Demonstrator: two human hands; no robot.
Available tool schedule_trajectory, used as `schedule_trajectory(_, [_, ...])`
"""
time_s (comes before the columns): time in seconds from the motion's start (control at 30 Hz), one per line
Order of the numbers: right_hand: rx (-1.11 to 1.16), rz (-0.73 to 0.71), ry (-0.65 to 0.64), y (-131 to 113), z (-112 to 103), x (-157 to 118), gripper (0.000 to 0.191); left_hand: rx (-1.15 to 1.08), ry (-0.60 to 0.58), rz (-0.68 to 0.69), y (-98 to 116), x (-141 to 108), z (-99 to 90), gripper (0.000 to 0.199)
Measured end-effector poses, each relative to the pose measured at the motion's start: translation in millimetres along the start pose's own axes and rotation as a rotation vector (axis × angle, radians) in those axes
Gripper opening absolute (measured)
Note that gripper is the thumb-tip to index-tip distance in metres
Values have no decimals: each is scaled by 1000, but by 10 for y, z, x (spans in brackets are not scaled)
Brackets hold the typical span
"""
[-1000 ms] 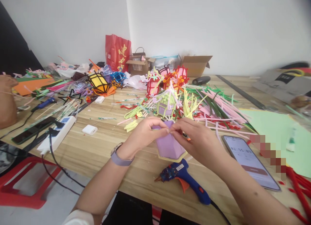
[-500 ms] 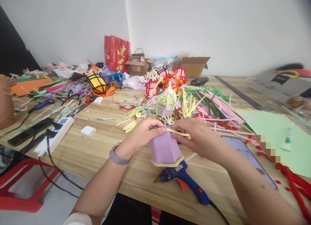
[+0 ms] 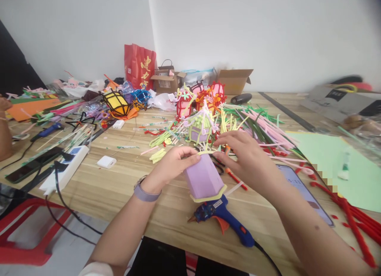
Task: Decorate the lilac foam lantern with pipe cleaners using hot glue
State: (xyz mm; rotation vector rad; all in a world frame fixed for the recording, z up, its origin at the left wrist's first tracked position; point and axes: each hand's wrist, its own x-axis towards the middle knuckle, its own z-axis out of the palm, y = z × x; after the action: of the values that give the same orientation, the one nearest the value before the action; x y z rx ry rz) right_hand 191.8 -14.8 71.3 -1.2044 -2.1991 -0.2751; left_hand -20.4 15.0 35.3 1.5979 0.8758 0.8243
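A light purple paper lantern body [image 3: 204, 176] is held up over the table, tilted, with pale yellow trim along its lower rim. My left hand [image 3: 174, 166] grips its upper edge between thumb and fingers. A pale yellow pipe cleaner [image 3: 205, 152] lies along that upper edge. At the right end of the pipe cleaner is the thumb of my right hand [image 3: 245, 159], whose fingers are spread apart; whether the thumb presses on it I cannot tell. Just below the lantern body lies a blue glue gun [image 3: 228, 218]. A finished purple and yellow lantern [image 3: 199, 131] stands behind my hands.
Pink pipe cleaners [image 3: 270, 127] lie in a heap at the right, near a phone [image 3: 303, 192] and green sheet [image 3: 315, 153]. On the left are a power strip [image 3: 67, 166], a white charger [image 3: 106, 162] and a black-framed yellow lantern [image 3: 116, 102]. Another person's arm [image 3: 4, 129] shows at far left.
My right hand has opened its fingers and lifted slightly; the yellow pipe cleaner that stretched under it now lies along the lantern's upper edge. The view has shifted a little.
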Motion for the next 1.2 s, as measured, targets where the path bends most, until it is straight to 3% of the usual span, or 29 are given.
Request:
schedule_trajectory(0.07, [-40,73,-46,-44,-111,-98,15,-60,48,-37,-12,16,6,32])
schedule_trajectory(0.17, [-52,167,-400,-149,-175,-436,28,-94,95,-43,-31,39,1,32])
schedule_trajectory(0.23, [-43,185,-577,-226,-105,-735,19,-126,124,-35,-50,58,-14,32])
schedule_trajectory(0.3, [-34,197,-633,-286,20,-1007,7,-180,150,-31,-79,86,-38,32])
schedule_trajectory(0.4, [41,295,-556,-324,175,-1244,13,-266,177,-35,-128,136,-83,33])
schedule_trajectory(0.53, [342,422,-525,-340,187,-1302,16,-327,222,-65,-167,187,-130,36])
schedule_trajectory(0.6, [549,579,-534,-366,144,-1316,9,-352,239,-82,-173,200,-139,36])
schedule_trajectory(0.7, [902,852,-500,-419,74,-1350,22,-389,245,-87,-174,209,-141,36])
schedule_trajectory(0.77, [1094,953,-489,-430,31,-1341,32,-413,247,-88,-175,212,-140,35])
schedule_trajectory(0.87, [1294,949,-453,-362,-19,-1212,38,-446,244,-106,-180,217,-142,33])
schedule_trajectory(1.0, [1333,872,-363,-164,6,-846,37,-473,234,-132,-192,227,-144,33])
schedule_trajectory(1.13, [1341,803,-99,-7,151,-524,41,-487,220,-144,-208,230,-137,36])
schedule_trajectory(1.2, [1327,796,-30,32,236,-464,44,-492,209,-151,-215,227,-129,37])
